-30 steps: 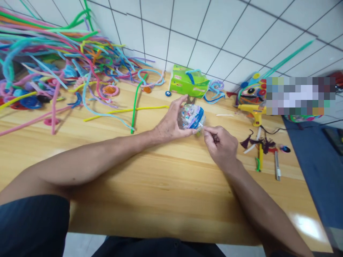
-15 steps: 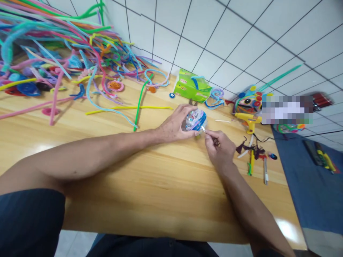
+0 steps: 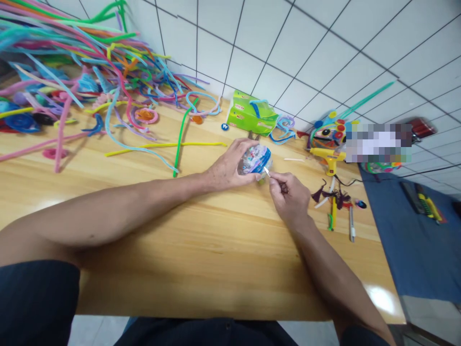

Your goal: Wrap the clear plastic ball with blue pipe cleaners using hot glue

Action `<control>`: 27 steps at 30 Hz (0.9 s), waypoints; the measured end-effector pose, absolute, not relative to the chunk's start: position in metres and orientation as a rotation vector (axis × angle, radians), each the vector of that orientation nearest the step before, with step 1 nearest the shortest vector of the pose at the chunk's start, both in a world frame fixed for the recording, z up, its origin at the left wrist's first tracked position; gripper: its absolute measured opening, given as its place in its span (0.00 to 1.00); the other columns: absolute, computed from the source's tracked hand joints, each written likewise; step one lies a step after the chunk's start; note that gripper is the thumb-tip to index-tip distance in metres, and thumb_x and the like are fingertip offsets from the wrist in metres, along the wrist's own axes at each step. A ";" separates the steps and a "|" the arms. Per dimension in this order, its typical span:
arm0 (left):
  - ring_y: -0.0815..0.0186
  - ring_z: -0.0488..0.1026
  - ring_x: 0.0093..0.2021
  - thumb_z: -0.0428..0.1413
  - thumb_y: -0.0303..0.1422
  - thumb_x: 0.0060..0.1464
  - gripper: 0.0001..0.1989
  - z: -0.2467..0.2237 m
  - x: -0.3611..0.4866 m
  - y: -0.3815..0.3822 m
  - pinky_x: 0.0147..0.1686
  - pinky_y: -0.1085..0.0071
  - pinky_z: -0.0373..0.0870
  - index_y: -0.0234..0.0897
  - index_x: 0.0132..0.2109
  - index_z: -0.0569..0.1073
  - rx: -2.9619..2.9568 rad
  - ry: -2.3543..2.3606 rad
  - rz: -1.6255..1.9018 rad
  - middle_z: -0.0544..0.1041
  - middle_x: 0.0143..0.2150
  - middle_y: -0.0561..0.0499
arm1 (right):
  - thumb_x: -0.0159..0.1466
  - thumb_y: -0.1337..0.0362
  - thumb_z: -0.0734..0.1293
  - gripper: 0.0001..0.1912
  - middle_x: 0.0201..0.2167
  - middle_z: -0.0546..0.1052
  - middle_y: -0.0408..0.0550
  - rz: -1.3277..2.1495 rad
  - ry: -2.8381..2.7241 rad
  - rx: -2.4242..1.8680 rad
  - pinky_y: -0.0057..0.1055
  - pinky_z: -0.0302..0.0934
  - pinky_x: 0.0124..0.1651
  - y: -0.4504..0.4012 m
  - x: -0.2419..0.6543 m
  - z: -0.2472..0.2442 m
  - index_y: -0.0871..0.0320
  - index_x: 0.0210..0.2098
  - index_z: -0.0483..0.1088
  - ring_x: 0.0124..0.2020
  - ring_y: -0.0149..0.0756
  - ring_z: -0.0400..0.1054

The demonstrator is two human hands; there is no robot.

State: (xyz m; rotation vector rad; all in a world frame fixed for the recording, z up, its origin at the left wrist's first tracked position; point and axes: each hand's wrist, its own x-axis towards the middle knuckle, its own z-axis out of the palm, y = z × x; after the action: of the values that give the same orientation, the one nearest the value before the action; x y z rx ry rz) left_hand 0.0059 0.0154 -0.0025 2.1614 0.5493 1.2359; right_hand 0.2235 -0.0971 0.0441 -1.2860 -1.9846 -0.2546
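My left hand (image 3: 230, 168) is wrapped round a clear, rounded object (image 3: 256, 159) with blue and lilac bands and small glittery bits, held above the wooden table (image 3: 201, 259). Closed in a pinch, my right hand (image 3: 291, 194) grips a small tool (image 3: 267, 171) with a pale pointed tip. That tip meets the blue band on the object's lower right side. The tool's handle is mostly hidden by my fingers.
Pipe cleaners (image 3: 118, 72) are heaped at the back left. A green packet (image 3: 250, 115) stands behind my hands. To the right are a yellow glue gun (image 3: 329, 158), dark tassels (image 3: 338, 197), a cutter (image 3: 352, 223) and a blue cloth (image 3: 410, 250).
The whole view has shifted slightly, so everything appears a little farther left. Both hands keep their holds, and the tool tip stays at the blue band.
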 end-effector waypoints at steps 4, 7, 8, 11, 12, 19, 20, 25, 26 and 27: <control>0.43 0.68 0.74 0.67 0.47 0.61 0.41 -0.001 0.005 0.015 0.74 0.41 0.67 0.40 0.73 0.62 2.171 0.569 1.206 0.69 0.71 0.34 | 0.73 0.69 0.69 0.10 0.31 0.82 0.42 -0.266 -1.997 -1.286 0.30 0.65 0.31 -0.097 0.223 0.045 0.52 0.49 0.80 0.24 0.31 0.70; 0.44 0.68 0.73 0.66 0.47 0.62 0.40 -0.001 0.005 0.014 0.74 0.43 0.67 0.38 0.73 0.62 2.175 0.546 1.224 0.69 0.71 0.33 | 0.73 0.70 0.69 0.10 0.31 0.82 0.41 -0.286 -2.006 -1.257 0.29 0.65 0.30 -0.097 0.222 0.046 0.52 0.50 0.79 0.24 0.31 0.71; 0.44 0.68 0.73 0.67 0.47 0.62 0.40 -0.001 0.005 0.014 0.74 0.43 0.68 0.38 0.73 0.62 2.173 0.539 1.232 0.69 0.70 0.33 | 0.73 0.70 0.69 0.10 0.31 0.82 0.41 -0.292 -2.009 -1.250 0.29 0.65 0.30 -0.097 0.222 0.046 0.52 0.50 0.79 0.25 0.31 0.71; 0.43 0.68 0.73 0.67 0.47 0.61 0.40 -0.002 0.005 0.015 0.74 0.42 0.67 0.40 0.73 0.62 2.167 0.540 1.232 0.69 0.71 0.34 | 0.72 0.70 0.69 0.10 0.32 0.82 0.41 -0.298 -2.011 -1.250 0.29 0.64 0.30 -0.098 0.222 0.047 0.52 0.50 0.79 0.25 0.31 0.72; 0.43 0.68 0.73 0.67 0.47 0.61 0.40 -0.002 0.005 0.015 0.74 0.43 0.67 0.40 0.73 0.62 2.165 0.542 1.230 0.69 0.71 0.34 | 0.72 0.71 0.69 0.10 0.32 0.83 0.41 -0.295 -2.011 -1.252 0.29 0.65 0.30 -0.098 0.222 0.047 0.52 0.50 0.79 0.25 0.31 0.72; 0.43 0.68 0.73 0.67 0.48 0.61 0.41 -0.001 0.004 0.015 0.75 0.42 0.66 0.40 0.73 0.62 2.172 0.547 1.220 0.69 0.71 0.34 | 0.72 0.70 0.69 0.09 0.32 0.82 0.42 -0.241 -1.980 -1.254 0.29 0.65 0.31 -0.098 0.223 0.045 0.52 0.49 0.80 0.26 0.31 0.72; 0.43 0.67 0.73 0.67 0.48 0.61 0.41 0.000 0.004 0.014 0.75 0.42 0.66 0.40 0.73 0.62 2.168 0.546 1.218 0.69 0.71 0.34 | 0.72 0.69 0.70 0.09 0.32 0.83 0.42 -0.222 -1.970 -1.268 0.29 0.65 0.31 -0.098 0.223 0.045 0.52 0.48 0.80 0.25 0.31 0.72; 0.43 0.67 0.74 0.67 0.46 0.60 0.41 0.002 0.004 0.014 0.75 0.41 0.66 0.41 0.73 0.62 2.165 0.576 1.173 0.69 0.72 0.34 | 0.72 0.64 0.69 0.07 0.29 0.82 0.41 -0.063 -1.881 -1.414 0.31 0.65 0.29 -0.100 0.220 0.048 0.52 0.46 0.81 0.22 0.31 0.66; 0.43 0.67 0.74 0.67 0.46 0.59 0.41 0.002 0.004 0.014 0.75 0.41 0.65 0.41 0.73 0.62 2.167 0.582 1.166 0.69 0.72 0.34 | 0.72 0.63 0.69 0.07 0.28 0.81 0.41 -0.018 -1.857 -1.428 0.31 0.65 0.29 -0.100 0.219 0.049 0.52 0.45 0.81 0.22 0.31 0.65; 0.42 0.67 0.74 0.67 0.46 0.59 0.41 0.002 0.004 0.014 0.75 0.41 0.65 0.41 0.73 0.62 2.168 0.586 1.164 0.69 0.72 0.35 | 0.72 0.63 0.69 0.07 0.27 0.80 0.40 0.028 -1.835 -1.433 0.30 0.64 0.28 -0.100 0.218 0.050 0.52 0.45 0.81 0.21 0.30 0.64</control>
State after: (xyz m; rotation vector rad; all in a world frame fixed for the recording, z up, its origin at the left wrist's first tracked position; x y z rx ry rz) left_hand 0.0035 0.0138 0.0023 2.1676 0.5865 1.1642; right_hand 0.2181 -0.0998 0.0502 -1.4326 -1.8347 0.0275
